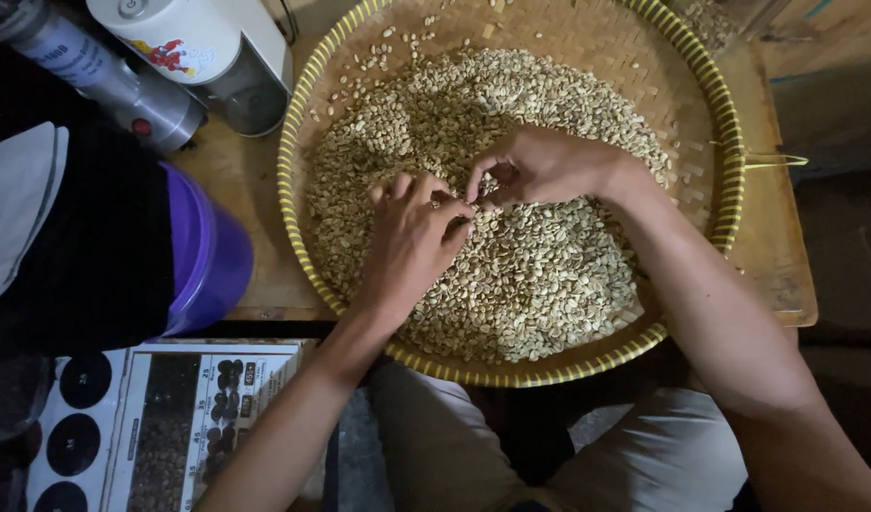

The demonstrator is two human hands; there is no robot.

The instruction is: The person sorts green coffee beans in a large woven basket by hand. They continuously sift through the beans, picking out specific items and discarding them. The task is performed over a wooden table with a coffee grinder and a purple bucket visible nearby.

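left hand (412, 232): grip pinching pale beans (540, 275)
right hand (540, 166): grip pinching beans
progress: most of the pile in the woven tray (729, 123) looks unpicked

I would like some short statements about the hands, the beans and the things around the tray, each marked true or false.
1. Both hands rest on the pile of pale beans. True: the left hand and the right hand meet near the middle of the pile.
2. The beans lie in a metal bowl. False: they lie in a round woven tray with a yellow rim.
3. A purple container stands left of the tray. True.
4. The beans are dark brown. False: they are pale, greenish beige.
5. The beans cover the whole tray. False: bare weave shows at the far side and on the right.
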